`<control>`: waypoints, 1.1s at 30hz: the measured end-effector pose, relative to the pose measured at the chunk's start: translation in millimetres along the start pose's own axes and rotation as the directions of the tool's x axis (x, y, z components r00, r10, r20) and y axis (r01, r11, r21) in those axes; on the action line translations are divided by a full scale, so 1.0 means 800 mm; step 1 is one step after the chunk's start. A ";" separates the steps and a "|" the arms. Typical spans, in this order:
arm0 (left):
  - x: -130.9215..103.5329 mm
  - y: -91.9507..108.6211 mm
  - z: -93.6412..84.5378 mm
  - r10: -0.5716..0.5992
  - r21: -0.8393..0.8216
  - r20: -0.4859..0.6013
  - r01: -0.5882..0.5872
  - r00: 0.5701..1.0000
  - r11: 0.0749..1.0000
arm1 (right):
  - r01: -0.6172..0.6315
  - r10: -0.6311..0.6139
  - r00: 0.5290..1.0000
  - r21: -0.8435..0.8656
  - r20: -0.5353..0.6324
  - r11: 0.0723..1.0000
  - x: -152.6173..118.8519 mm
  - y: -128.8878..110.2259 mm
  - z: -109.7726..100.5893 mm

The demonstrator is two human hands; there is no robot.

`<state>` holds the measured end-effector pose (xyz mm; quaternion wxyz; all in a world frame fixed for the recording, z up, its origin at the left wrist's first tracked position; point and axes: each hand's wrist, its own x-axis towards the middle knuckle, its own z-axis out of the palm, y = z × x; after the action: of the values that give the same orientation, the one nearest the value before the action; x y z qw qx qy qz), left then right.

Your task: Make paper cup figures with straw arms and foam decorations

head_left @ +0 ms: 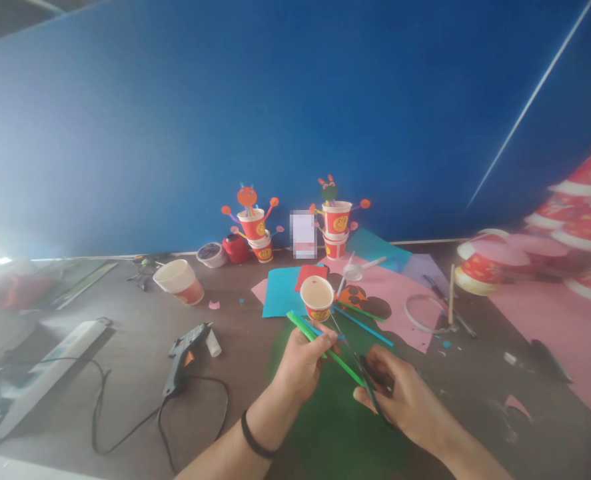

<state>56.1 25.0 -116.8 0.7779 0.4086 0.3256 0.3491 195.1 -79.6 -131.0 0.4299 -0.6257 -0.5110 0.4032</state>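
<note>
My left hand [302, 357], with a dark band on its wrist, is closed on green straws [348, 368] and a short blue piece near its thumb. Dark scissors [370, 390] are in my right hand [400, 393], their blades pointing up and left across the green straw. A white-rimmed paper cup [317, 298] stands just beyond my left hand. To its right lie a blue straw [365, 325], another green straw [365, 310] and an orange paper piece with dark spots [350, 295]. Green paper [335, 427] lies beneath both hands.
A glue gun [182, 360] with its cord and a power strip [50, 373] lie on the left. Two cup figures [253, 227] [336, 223] stand at the back. A tipped cup [180, 283] is at left, stacked cups [588, 220] at right.
</note>
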 end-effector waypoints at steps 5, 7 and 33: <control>-0.001 0.000 0.002 -0.019 -0.020 -0.012 0.018 1.000 1.000 | -0.035 0.034 0.999 -0.027 -0.015 0.999 -0.001 0.007 0.001; -0.002 0.000 0.002 -0.027 -0.036 -0.018 0.027 0.999 0.999 | -0.042 0.041 0.999 -0.057 -0.020 0.998 -0.002 0.010 0.001; -0.003 -0.005 0.002 -0.010 -0.032 0.102 0.014 0.995 0.999 | -0.089 0.051 0.987 -0.256 -0.152 0.963 -0.023 0.010 -0.001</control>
<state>57.2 21.0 -118.7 0.8022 0.4111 0.2821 0.3285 195.6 -98.3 -136.8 0.3645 -0.7222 -0.5049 0.3011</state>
